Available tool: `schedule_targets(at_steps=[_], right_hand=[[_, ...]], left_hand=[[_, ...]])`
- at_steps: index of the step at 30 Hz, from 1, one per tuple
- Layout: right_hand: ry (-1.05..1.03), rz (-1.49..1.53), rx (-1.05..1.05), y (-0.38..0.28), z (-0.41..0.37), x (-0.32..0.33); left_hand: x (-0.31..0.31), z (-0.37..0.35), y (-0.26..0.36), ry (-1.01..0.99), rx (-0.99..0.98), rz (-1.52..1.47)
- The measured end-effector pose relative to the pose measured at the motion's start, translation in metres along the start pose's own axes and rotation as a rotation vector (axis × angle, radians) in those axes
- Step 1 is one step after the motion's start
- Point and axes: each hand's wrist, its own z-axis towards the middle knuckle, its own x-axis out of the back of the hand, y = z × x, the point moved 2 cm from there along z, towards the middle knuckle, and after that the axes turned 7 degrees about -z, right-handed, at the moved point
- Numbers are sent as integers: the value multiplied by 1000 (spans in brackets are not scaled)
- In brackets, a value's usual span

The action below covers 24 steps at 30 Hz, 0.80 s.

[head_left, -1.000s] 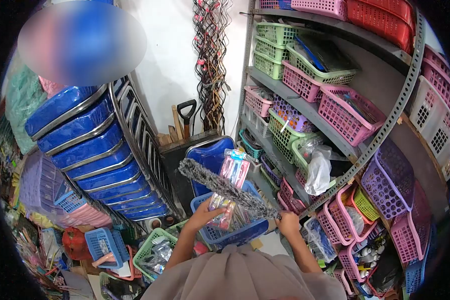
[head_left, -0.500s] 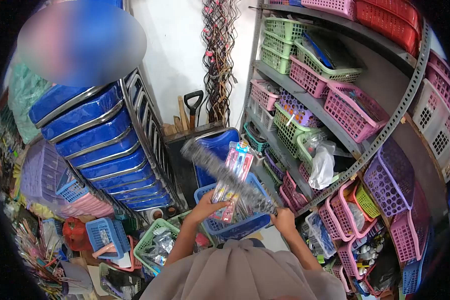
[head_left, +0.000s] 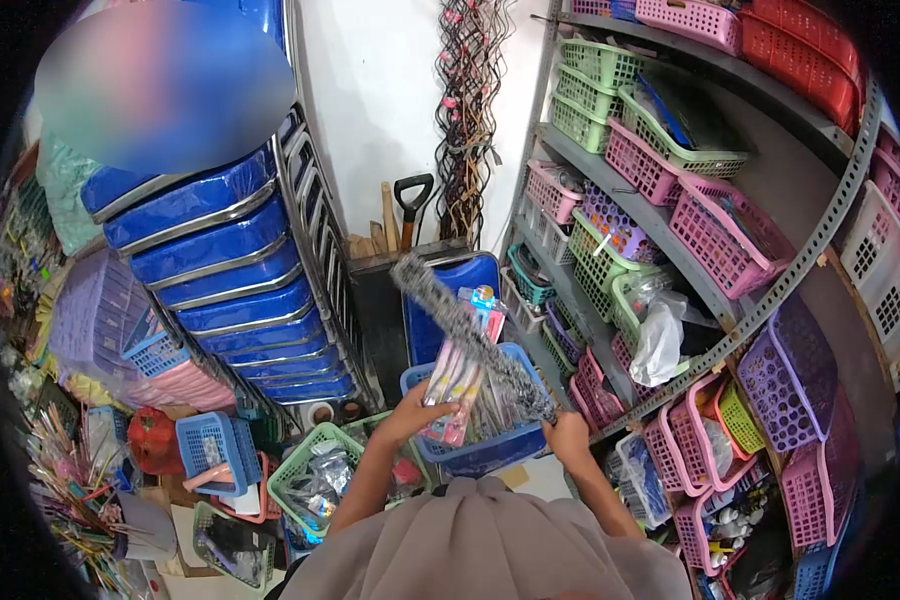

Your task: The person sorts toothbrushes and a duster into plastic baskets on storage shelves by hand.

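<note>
My left hand (head_left: 417,412) is closed around the lower part of some flat clear packets (head_left: 448,378) with slender coloured items inside, pink and blue at the top. Print on them is too small to read. Gripped in my right hand (head_left: 568,437) is a grey fluffy duster (head_left: 455,318), which slants up to the left across the packets and hides part of them. Both hands are over a blue basket (head_left: 485,462) that contains more slim packaged items.
Stacked blue-seated chairs (head_left: 240,265) rise at the left. A metal shelf (head_left: 610,190) with pink and green baskets curves along the right. Beside my left arm stands a green basket (head_left: 295,470) of packaged goods. A shovel handle (head_left: 410,205) leans against the back wall.
The surroundings have shifted slightly right in view. The duster was blurred by motion and now looks sharper, its far end farther right. Both hands keep their grips.
</note>
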Motion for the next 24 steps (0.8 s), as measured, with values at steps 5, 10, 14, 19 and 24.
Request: schedule_targets(at_steps=[5, 10, 14, 19, 24], right_hand=[[-154, -36, 190, -14, -18, -3], [-148, 46, 158, -17, -32, -5], [-251, 44, 136, -24, -40, 1], [-161, -23, 219, -14, -32, 4], [-219, -33, 258, -9, -40, -10]], left_hand=[[5, -2, -15, 115, 114, -196], [48, 25, -87, 9, -14, -831], [8, 26, -44, 193, 95, -1049], [8, 42, -58, -15, 37, -1093], [-18, 42, -21, -186, 128, -1369]])
